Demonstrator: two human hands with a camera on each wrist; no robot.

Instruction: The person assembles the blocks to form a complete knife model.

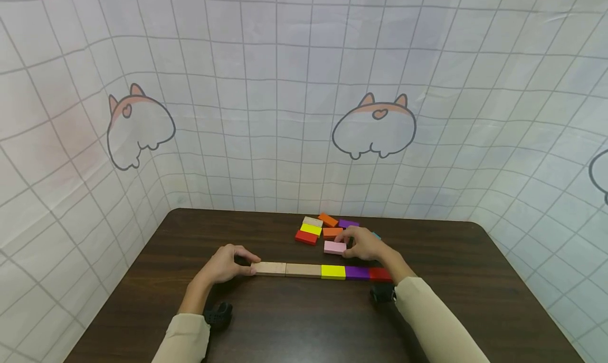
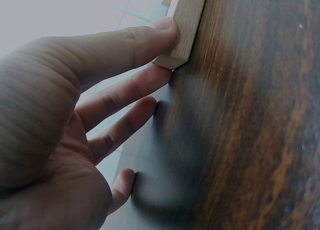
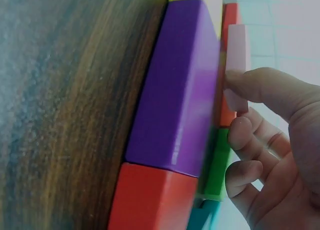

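Observation:
In the head view, a straight row of blocks runs across the table: two plain wooden blocks, then a yellow block (image 1: 333,272), a purple block (image 1: 357,273) and a red block (image 1: 380,274). At the row's left end, my left hand (image 1: 225,264) pinches the outermost plain wooden block (image 1: 269,268) between thumb and index finger; the other fingertips rest on the table in the left wrist view. Behind the row, my right hand (image 1: 363,243) holds a pink block (image 1: 334,247) by its right end, thumb in front. The right forearm passes over the row's red end.
Loose blocks lie behind the row: a red block (image 1: 306,237), a yellow block (image 1: 311,229), an orange block (image 1: 332,233) and several others. A green block (image 3: 218,165) shows past the row in the right wrist view. A pale gridded curtain (image 1: 266,115) stands around the dark wooden table (image 1: 285,321).

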